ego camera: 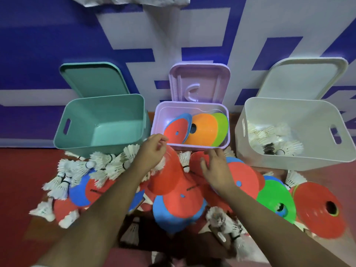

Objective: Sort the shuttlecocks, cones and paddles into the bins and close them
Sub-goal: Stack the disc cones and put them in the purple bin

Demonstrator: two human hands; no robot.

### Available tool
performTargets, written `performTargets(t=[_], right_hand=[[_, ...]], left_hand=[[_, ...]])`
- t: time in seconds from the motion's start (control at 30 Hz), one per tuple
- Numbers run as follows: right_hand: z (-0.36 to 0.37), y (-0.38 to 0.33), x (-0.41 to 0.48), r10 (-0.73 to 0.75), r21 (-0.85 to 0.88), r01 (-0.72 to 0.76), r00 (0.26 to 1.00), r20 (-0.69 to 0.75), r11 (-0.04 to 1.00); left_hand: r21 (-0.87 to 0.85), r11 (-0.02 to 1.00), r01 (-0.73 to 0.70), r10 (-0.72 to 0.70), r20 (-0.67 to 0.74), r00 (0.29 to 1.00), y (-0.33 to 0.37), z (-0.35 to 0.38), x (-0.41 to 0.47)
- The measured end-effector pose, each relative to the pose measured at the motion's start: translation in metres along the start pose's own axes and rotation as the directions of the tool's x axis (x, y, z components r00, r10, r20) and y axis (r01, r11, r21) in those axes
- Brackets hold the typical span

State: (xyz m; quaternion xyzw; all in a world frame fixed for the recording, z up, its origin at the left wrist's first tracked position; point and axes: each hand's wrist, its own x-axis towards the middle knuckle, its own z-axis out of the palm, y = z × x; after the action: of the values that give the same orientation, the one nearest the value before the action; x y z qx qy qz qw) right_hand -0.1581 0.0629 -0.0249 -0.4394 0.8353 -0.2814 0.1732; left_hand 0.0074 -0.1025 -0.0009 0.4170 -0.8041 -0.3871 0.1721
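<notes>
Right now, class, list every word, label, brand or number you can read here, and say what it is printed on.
No text can be read.
Small dark print on centre red paddle: too blurred to read.
Dark mark on left red paddle: too blurred to read.
Large white shapes on blue wall: cropped, not readable.
Teal bin, purple bin, white bin: no text shows.
</notes>
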Motion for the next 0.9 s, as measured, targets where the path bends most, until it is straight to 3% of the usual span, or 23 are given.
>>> performTargets(t=[0.1,0.3,0.5,0.67,0.8,0.9], right_hand=[[0.027,-0.018,-0.03,0.104,0.091,-0.115,0.987,0.119,0.989],[0.079,-0.068,-0.048,0.103,0.151,-0.144,0.962,0.252,0.978],[0.111,-0.112,-0.027,0.067,0.304,-0.134,0.973,0.223,0.943],[0.118,-0.113,-0.002,0.11,0.207,-0.123,0.991,0.073,0.971],[0.114,-0.11,0.006,0.089,0.144,-0.084,0.996,-0.024,0.986],[0.105,-0.11,0.001,0.059,0.204,-0.044,0.996,-0.072,0.978]], left_hand=[[0.035,0.999,0.016,-0.015,-0.042,0.999,-0.022,-0.014,-0.043],[0.249,0.967,0.06,-0.012,-0.192,0.981,-0.079,-0.04,-0.097],[0.348,0.935,-0.075,0.106,-0.071,0.992,-0.088,-0.048,-0.084],[0.514,0.858,0.017,0.01,-0.05,0.999,-0.097,-0.06,-0.074],[0.612,0.788,-0.07,-0.081,0.216,0.973,-0.109,-0.076,-0.073],[0.493,0.865,-0.088,-0.08,0.31,0.947,-0.117,-0.093,-0.076]])
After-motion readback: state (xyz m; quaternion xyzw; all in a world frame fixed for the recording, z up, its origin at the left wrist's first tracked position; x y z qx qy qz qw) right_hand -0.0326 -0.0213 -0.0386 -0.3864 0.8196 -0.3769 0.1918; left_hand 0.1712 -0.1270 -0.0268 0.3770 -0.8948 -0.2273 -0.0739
